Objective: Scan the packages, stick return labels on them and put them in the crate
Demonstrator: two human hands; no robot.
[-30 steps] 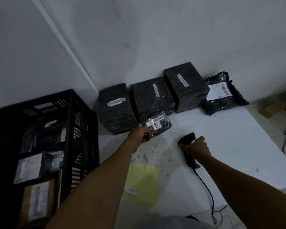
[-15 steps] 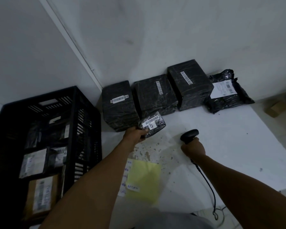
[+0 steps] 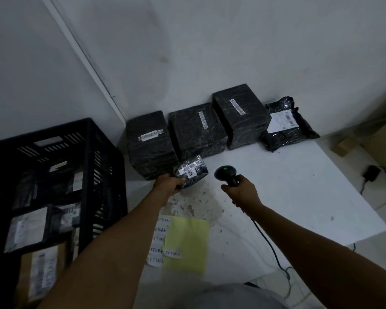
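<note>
Since the earlier frame the scanner has been raised off the surface and turned so that its head faces the small packet; the packet has been kept at much the same height. The scanning step is judged to be in hand: a green light is seen on the scanner's head, though whether the code has been read cannot be told. Next, a return label would have to be taken from the sheet near the front edge and pressed onto the packet before it is placed in the crate beyond the left edge. The packet is gripped by the left hand, label side up, above the surface in front of the row of boxes. The scanner's handle is clasped by the right hand, the arm being stretched forward.
</note>
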